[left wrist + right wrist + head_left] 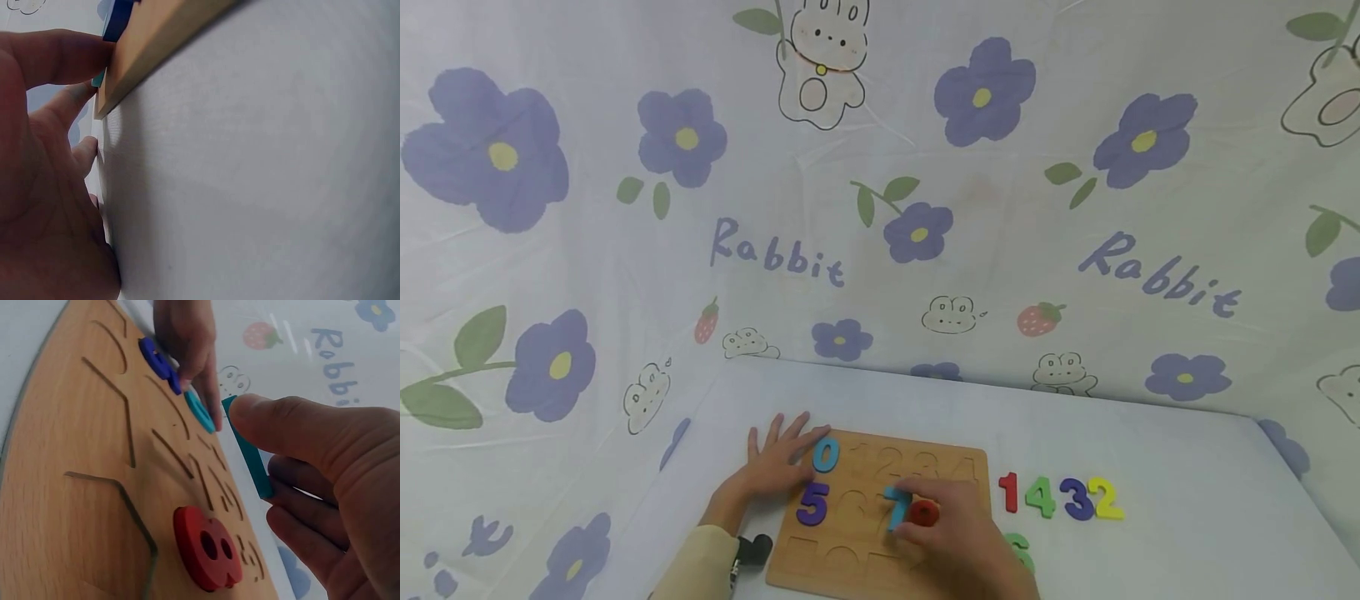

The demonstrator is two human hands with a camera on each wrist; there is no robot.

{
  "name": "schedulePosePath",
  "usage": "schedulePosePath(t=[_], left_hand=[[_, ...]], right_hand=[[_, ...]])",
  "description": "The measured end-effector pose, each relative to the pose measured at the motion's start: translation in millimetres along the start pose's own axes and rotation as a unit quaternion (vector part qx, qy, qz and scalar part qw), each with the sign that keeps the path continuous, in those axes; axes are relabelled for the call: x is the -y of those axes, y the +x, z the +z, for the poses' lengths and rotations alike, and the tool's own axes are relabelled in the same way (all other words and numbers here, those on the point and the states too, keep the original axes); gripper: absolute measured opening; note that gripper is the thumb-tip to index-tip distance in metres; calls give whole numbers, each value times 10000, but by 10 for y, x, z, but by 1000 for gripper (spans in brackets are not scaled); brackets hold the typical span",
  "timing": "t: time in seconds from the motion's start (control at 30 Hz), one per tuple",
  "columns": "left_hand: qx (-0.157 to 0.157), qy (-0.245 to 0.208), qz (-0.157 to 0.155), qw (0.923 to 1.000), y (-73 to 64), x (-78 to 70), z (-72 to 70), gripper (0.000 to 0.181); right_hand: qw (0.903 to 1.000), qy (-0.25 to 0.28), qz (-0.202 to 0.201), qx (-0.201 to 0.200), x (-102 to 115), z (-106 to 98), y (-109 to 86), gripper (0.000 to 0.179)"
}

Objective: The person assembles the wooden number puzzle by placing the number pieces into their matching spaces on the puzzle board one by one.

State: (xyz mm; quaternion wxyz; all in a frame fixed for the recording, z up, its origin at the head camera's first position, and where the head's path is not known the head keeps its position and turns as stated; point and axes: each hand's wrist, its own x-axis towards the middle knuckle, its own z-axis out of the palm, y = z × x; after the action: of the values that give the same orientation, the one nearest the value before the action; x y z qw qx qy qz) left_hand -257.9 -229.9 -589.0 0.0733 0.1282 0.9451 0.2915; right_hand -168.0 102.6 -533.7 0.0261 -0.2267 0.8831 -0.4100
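Observation:
A wooden number board (868, 477) with carved recesses lies on the white table. My right hand (951, 521) pinches a blue number 7 (250, 456) between thumb and fingers, raised over the board. A red number 8 (215, 574) sits on the board beneath that hand, partly hidden in the head view. My left hand (775, 464) rests at the board's left edge, fingers spread. Its thumb (69, 56) lies by the purple number 5 (806, 508), and a fingertip reaches near the blue number 0 (817, 458); both numbers are on the board.
Right of the board lie a red 1 (1011, 493), a green 4 (1042, 500), a purple 3 (1085, 508) and a yellow 2 (1108, 510). A green 6 (1022, 550) is partly behind my right hand. A rabbit-print cloth (1037, 217) hangs behind the table.

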Motion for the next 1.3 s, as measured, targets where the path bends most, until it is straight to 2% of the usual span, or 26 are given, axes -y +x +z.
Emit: schedulePosePath(t=[0.27, 0.47, 0.8, 1.03, 1.3], left_hand=[[-10, 34, -27, 10000, 14, 13, 9, 76], [-30, -10, 1, 10000, 14, 10, 12, 76], [-39, 15, 37, 10000, -15, -34, -17, 75], [-4, 42, -1, 10000, -5, -15, -6, 76], [-58, 72, 9, 10000, 39, 33, 27, 77]], right_hand=[[9987, -276, 345, 246, 15, 101, 52, 44], [9987, -193, 309, 353, -1, 186, 76, 43], [9975, -504, 310, 397, -22, 289, 114, 44], [9974, -493, 354, 382, -9, 262, 105, 49], [9988, -315, 382, -7, 65, 68, -29, 55]])
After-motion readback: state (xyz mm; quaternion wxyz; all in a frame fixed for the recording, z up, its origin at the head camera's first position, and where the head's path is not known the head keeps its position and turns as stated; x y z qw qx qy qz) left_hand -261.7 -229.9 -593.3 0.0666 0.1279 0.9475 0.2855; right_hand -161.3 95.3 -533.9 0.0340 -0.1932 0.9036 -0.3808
